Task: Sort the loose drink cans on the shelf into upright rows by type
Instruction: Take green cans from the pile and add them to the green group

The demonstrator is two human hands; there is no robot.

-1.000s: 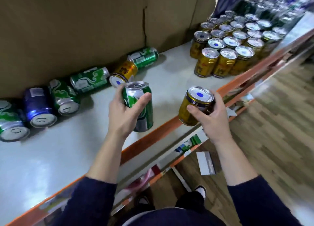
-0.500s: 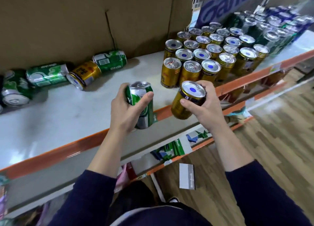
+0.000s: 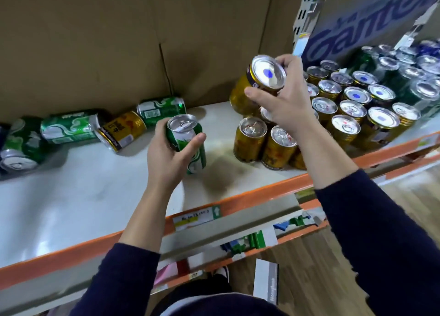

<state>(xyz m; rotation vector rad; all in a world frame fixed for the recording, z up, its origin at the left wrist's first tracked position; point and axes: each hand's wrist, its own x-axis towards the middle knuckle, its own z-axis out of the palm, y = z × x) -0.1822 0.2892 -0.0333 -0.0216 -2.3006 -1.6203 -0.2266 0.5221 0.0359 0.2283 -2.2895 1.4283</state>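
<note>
The grip of the right hand (image 3: 283,104) clasps a gold can (image 3: 259,77), tilted above the upright gold rows (image 3: 345,111), apparently to join them. The left hand (image 3: 171,158) grasps a green can (image 3: 190,139) upright over the shelf (image 3: 95,196), likely awaiting its own row.

Green can (image 3: 184,129) held, gold can (image 3: 257,82) aloft (tilted)

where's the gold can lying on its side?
Head view, left of centre, back of the shelf: the tipped gold can lies between the left toppled green can and the right toppled green can.
</note>
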